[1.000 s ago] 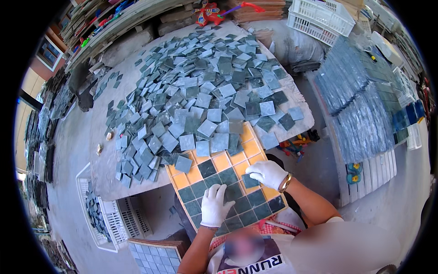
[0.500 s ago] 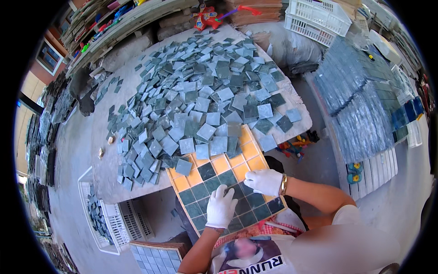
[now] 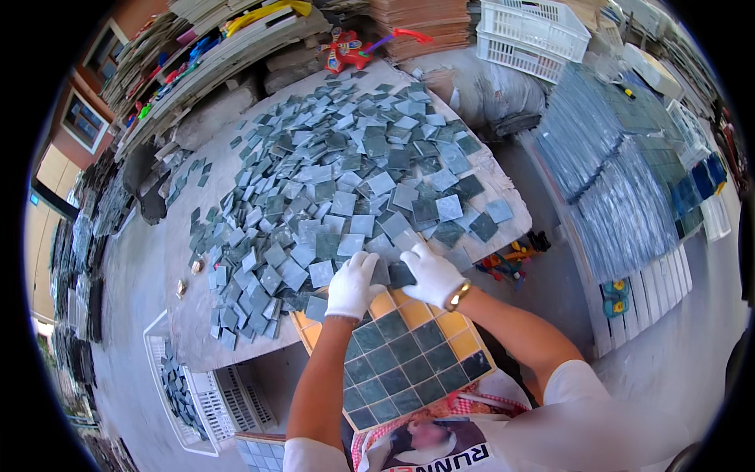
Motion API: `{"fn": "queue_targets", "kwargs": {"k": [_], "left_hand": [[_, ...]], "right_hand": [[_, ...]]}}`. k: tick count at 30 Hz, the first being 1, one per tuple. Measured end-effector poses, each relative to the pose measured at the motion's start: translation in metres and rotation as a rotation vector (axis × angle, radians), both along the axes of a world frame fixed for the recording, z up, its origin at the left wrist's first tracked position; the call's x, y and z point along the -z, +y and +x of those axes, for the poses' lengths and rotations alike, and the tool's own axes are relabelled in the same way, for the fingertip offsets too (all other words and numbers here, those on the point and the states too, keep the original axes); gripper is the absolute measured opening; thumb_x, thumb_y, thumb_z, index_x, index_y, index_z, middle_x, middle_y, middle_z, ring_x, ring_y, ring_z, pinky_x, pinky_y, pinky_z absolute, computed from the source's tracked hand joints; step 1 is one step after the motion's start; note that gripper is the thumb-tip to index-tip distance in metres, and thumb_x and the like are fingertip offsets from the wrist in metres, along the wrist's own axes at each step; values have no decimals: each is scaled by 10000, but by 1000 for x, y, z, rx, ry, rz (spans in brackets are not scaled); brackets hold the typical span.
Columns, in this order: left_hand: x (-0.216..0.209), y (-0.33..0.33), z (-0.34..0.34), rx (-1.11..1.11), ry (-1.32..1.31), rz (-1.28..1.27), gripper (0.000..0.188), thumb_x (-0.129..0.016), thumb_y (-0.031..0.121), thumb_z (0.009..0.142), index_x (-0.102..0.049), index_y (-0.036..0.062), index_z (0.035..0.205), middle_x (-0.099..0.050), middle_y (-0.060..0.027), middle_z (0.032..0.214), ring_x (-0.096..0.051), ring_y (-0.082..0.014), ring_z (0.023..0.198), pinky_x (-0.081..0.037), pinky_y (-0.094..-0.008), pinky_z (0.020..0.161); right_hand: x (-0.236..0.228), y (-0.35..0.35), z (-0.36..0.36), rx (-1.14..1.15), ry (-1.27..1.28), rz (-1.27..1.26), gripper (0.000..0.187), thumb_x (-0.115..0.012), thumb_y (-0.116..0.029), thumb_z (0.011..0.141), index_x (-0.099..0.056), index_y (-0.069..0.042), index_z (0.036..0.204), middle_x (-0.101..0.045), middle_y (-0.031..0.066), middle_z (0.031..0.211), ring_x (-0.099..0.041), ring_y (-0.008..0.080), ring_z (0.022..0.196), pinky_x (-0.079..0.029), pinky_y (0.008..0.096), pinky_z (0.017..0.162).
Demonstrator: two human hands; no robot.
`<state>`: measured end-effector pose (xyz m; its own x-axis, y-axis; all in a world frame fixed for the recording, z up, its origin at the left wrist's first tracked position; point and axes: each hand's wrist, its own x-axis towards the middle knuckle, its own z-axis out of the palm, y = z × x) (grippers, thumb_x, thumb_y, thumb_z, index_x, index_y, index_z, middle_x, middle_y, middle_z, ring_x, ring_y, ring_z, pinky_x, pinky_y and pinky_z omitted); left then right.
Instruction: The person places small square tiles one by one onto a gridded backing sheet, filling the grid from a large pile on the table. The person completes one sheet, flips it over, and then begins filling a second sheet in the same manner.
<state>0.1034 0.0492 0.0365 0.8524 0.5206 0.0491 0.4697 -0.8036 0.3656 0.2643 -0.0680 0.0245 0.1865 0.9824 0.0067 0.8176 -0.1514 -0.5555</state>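
Observation:
White-gloved, both my hands reach over the board to the near edge of a heap of grey-green square stone tiles (image 3: 344,203). My left hand (image 3: 352,287) has its fingers closed at a tile (image 3: 379,273) beside its thumb. To its right, my right hand (image 3: 432,274) pinches at the tiles, a dark one (image 3: 402,274) by its thumb; the fingers partly hide the grip. Below them the gridded board (image 3: 464,346) leans between me and the table. Dark green tiles fill its lower rows, and yellow-orange squares show along its upper and right edges.
The heap lies on a grey table (image 3: 503,189). Below left stands a white plastic crate (image 3: 206,397) of tiles, near another tiled board (image 3: 263,454). Plastic-wrapped tile stacks (image 3: 621,197) rest on a pallet at right. White crates (image 3: 531,35) and a red toy (image 3: 344,51) are at the back.
Both hands have moved from the board up and away to the near edge of the tile heap. The dark tiles beneath them on the board are now uncovered.

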Motion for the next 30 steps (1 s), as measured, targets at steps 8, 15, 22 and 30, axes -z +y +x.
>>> {"fn": "queue_targets", "kwargs": {"k": [8,15,22,30], "left_hand": [[3,-99,-45,-106,-168,-209,697,-795,192,646,-507,39,1262,-594,-164,1077,-616,-298,887,-512,-368,772],[24,-120,-43,-172,-247,-163,612,-806,166,632,-562,26,1176,-594,-148,1075,-600,-292,884,-513,-357,755],[17,-128,-9,-110,-257,-121,612,-798,163,631,-553,41,1178,-583,-158,1077,-559,-359,993,-462,-426,861],[27,-146,10,-21,-263,-350,304,-658,172,811,-615,19,1070,-628,-173,1000,-611,-347,905,-497,-397,775]], "right_hand": [[-5,-139,25,-261,107,-92,473,-724,-178,727,-502,-80,1132,-475,148,1087,-596,336,879,-512,402,764],[17,-163,9,-277,81,-70,432,-741,-160,713,-550,-72,1090,-494,120,1035,-578,289,898,-505,370,771],[15,-152,21,-331,141,35,371,-672,-228,783,-560,-74,1102,-542,109,992,-595,286,852,-507,370,739],[0,-143,20,-43,149,318,384,-653,-176,816,-548,-122,1182,-573,87,1084,-612,298,865,-521,381,710]]}}
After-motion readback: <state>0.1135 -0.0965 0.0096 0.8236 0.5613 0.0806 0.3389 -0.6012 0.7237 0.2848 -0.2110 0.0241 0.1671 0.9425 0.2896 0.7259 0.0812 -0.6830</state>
